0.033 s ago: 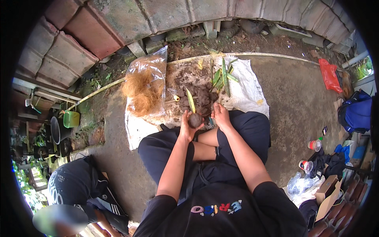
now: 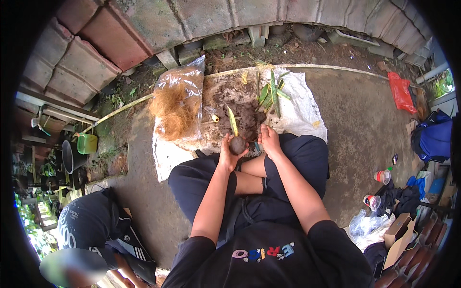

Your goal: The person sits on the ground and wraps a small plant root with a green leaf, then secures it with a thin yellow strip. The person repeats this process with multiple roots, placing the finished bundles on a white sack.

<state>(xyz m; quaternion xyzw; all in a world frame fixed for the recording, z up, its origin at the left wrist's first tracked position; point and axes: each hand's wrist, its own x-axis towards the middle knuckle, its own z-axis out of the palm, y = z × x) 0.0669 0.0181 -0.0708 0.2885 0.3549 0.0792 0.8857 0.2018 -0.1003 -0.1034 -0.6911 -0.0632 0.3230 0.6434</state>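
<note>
My left hand cups a round ball of dark soil above my crossed legs. A pointed green leaf cutting with yellow edges stands upright out of the ball. To the right, my right hand is held near my knee, apart from the ball, its fingers loosely parted with nothing visible in them. Just beyond both hands lies a heap of moist dark soil on a white sack. A small yellowish spool rests left of the heap. Several cut snake plant leaves lie on its far right.
A clear plastic bag of brown fibre sits on the sack's left. Another person is bent over at lower left. Cups, a cardboard box and a blue bag are at right. Roof tiles line the far side.
My left hand with the soil ball and leaf has shifted very slightly. Otherwise everything looks the same.
</note>
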